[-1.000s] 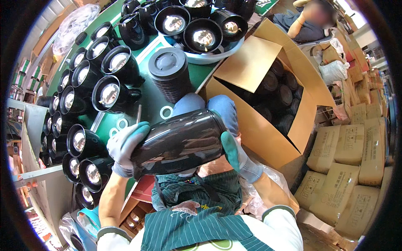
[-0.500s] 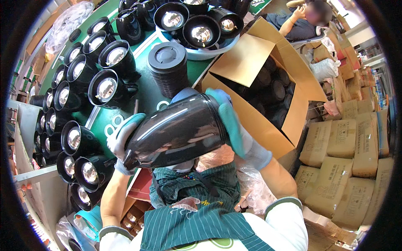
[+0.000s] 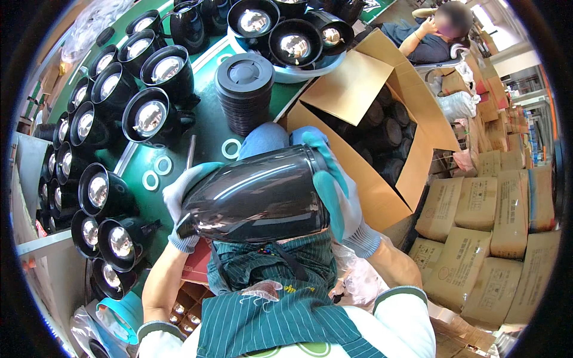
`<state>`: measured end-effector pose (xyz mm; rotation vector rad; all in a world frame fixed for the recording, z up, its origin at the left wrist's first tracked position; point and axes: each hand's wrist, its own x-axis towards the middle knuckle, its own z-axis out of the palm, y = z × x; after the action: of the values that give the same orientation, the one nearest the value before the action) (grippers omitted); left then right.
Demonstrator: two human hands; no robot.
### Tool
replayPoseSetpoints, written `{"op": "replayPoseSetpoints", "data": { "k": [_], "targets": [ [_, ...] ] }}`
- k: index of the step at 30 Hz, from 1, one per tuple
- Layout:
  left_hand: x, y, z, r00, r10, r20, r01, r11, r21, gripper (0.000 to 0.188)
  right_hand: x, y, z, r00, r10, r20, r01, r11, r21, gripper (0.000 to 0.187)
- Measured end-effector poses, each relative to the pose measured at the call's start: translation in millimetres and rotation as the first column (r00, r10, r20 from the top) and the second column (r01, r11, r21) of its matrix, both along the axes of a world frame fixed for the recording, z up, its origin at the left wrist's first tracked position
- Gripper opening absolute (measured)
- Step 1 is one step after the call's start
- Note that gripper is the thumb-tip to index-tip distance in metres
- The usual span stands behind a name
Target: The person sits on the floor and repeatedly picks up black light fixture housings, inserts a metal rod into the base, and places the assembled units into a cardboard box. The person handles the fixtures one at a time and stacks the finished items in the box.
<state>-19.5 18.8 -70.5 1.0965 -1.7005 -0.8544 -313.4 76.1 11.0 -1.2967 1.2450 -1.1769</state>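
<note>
A glossy black thermos jug body (image 3: pixel 256 194) lies sideways between my hands, above my lap. My left hand (image 3: pixel 186 194), in a grey and teal work glove, is closed round its narrow spout end. My right hand (image 3: pixel 339 188), gloved the same way, wraps the wide base end at the rim. Beyond the jug, a stack of black round discs (image 3: pixel 246 89) stands on the green table (image 3: pixel 203 134). White rings (image 3: pixel 230 148) and a thin metal rod (image 3: pixel 191 152) lie near my left hand.
Rows of black jugs with silvery liners (image 3: pixel 149 117) fill the left side. More sit in a white basin (image 3: pixel 298 71) at the back. An open carton (image 3: pixel 364 179) of black round parts stands right. Stacked cartons (image 3: pixel 456 262) and another person (image 3: pixel 418 42) are farther right.
The jug has tipped a little toward level and turned slightly about its length. My right hand's fingers have shifted round its base end. My left hand keeps hold of the spout end.
</note>
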Motion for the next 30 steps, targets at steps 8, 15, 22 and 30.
{"op": "replayPoseSetpoints", "data": {
  "k": [8,15,22,30],
  "targets": [
    [-7,22,-77,0.830,0.043,-0.557,0.419,0.611,0.672,0.030,-9,20,26,0.886,0.078,-0.458,-0.295,0.855,-0.427,0.084],
    [-42,37,-35,0.940,-0.279,-0.197,0.336,0.863,0.378,0.031,3,27,70,0.791,0.143,-0.595,-0.527,0.653,-0.544,0.058],
    [-36,1,91,0.805,-0.156,0.573,0.509,0.679,-0.529,0.032,-65,30,-129,0.730,-0.114,0.674,-0.158,0.931,0.328,0.062],
    [10,0,-1,0.953,-0.082,-0.292,0.226,0.834,0.503,0.050,-34,39,-49,0.967,0.215,-0.135,-0.239,0.951,-0.197,0.116]
  ]
}}
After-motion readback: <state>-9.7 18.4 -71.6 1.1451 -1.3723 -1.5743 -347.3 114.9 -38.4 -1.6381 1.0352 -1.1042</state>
